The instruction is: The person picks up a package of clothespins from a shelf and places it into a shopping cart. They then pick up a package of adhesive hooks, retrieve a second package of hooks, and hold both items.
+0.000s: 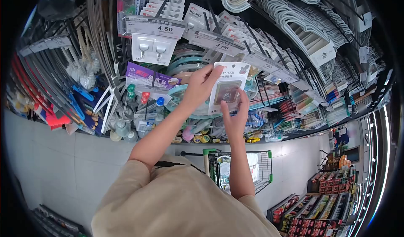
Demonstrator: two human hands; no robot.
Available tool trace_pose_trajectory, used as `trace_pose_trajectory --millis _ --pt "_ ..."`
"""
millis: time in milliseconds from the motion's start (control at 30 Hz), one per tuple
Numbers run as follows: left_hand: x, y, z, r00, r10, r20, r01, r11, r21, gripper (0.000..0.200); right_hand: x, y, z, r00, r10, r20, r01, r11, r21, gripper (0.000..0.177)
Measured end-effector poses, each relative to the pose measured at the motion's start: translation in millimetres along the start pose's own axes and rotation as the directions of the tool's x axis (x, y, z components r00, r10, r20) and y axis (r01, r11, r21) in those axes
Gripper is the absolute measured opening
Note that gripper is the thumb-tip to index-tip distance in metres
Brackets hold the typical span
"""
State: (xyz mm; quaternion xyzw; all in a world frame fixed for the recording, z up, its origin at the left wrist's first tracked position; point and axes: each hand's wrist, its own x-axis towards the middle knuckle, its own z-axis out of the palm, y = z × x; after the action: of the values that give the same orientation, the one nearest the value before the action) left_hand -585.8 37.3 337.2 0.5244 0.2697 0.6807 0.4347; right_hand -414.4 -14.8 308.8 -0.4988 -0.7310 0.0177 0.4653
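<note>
A white blister pack of hooks (228,90), printed with "HOOK" and showing a see-through window, is held up before the shelf. My left hand (201,84) pinches its upper left edge, thumb across the front. At the lower right, my right hand (236,115) has thumb and fingers on the pack, around its window. Just behind it are teal hangers (198,61), partly covered by my left hand and the pack. To the upper left hangs a card with two hooks (152,50), below a price label (155,27) reading 4.50.
Wire hangers (301,26) hang at the upper right. Purple packaging (151,77) and brushes with coloured handle ends (145,97) are on the left. A shopping cart (270,163) stands close to my right side, with goods inside. Product shelves (324,203) stand at the lower right.
</note>
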Motion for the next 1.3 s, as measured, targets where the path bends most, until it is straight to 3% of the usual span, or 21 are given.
trace_pose_trajectory --millis 133,167,200,367,567,633,733,800,1133,1300 --pt "8 1 9 0.998 0.031 0.056 -0.033 0.999 0.037 0.031 10 -15 4 0.996 0.064 -0.056 -0.061 0.997 0.055 0.07" --pt "10 -2 15 0.997 0.052 0.064 -0.05 0.998 -0.037 0.03 11 -17 6 0.996 0.066 -0.061 -0.063 0.997 0.054 0.07" --pt "11 -1 18 0.995 0.074 0.07 -0.066 0.992 -0.111 0.03 12 -18 8 0.994 0.061 -0.085 -0.058 0.997 0.044 0.071" --pt "15 6 18 0.993 0.046 0.105 -0.038 0.997 -0.074 0.03 17 -17 14 0.988 0.007 -0.156 -0.014 0.999 -0.043 0.07" --pt "25 -9 15 0.993 0.041 0.109 -0.039 0.999 -0.021 0.03 18 -21 16 0.988 0.011 -0.156 -0.022 0.997 -0.069 0.071" --pt "25 -7 15 0.993 0.038 0.113 -0.036 0.999 -0.019 0.029 21 -31 13 0.989 0.092 -0.113 -0.093 0.996 0.0 0.071" --pt "22 2 17 0.993 0.028 0.117 -0.028 1.0 0.001 0.03 18 -30 12 0.99 0.081 -0.117 -0.078 0.997 0.026 0.071" --pt "17 6 23 0.985 0.039 0.168 -0.001 0.975 -0.222 0.032 12 -28 13 0.987 0.074 -0.145 -0.07 0.997 0.032 0.071" --pt "30 3 31 0.973 0.089 0.214 -0.028 0.962 -0.273 0.031 12 -31 12 0.972 0.05 -0.228 -0.045 0.999 0.025 0.07" --pt "36 15 30 0.971 -0.125 0.203 0.181 0.941 -0.286 0.031 26 -33 6 0.977 0.01 -0.213 -0.015 1.0 -0.025 0.068"
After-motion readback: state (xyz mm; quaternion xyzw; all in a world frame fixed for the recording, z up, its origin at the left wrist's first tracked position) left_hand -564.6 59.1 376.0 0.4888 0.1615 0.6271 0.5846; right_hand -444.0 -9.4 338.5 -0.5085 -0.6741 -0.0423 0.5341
